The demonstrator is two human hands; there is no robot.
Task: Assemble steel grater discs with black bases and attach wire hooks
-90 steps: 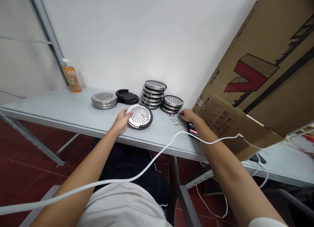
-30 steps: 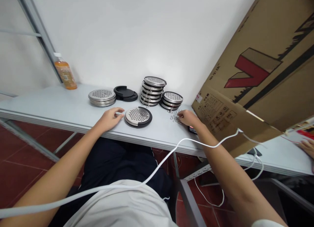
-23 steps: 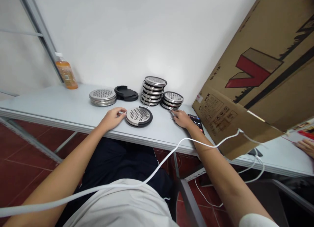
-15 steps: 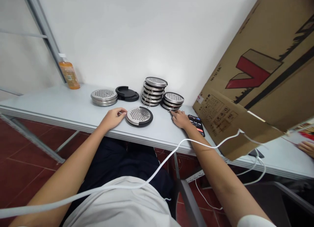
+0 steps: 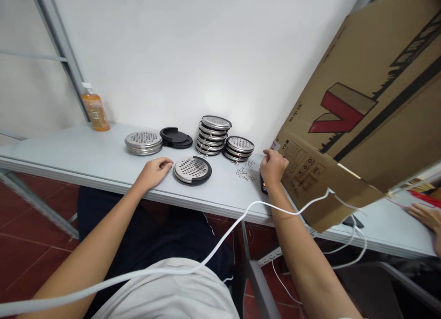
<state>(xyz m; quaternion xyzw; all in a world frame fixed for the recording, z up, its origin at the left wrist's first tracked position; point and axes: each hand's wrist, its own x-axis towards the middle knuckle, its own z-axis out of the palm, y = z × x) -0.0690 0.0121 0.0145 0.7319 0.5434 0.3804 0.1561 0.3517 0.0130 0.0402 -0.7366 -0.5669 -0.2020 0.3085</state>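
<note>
A round perforated metal disc with a black rim along its right side lies flat near the table's front edge. Just left of it rests my left hand, fingers together and loosely curled, holding nothing I can see. My right hand hovers over a dark phone, which it partly covers; its fingers are bent and somewhat apart, with nothing visible between them. Several small wire clips lie scattered on the table between the disc and my right hand.
Behind stand a tall stack of clipped discs, a lower stack, black round parts and plain perforated discs. An orange bottle is far left. A cardboard box leans right; a white cable crosses my front. Another person's hand shows far right.
My right hand has moved right, from beside the lower stack to over the phone, uncovering the wire clips. My left hand stays beside the disc. The view has shifted slightly.
</note>
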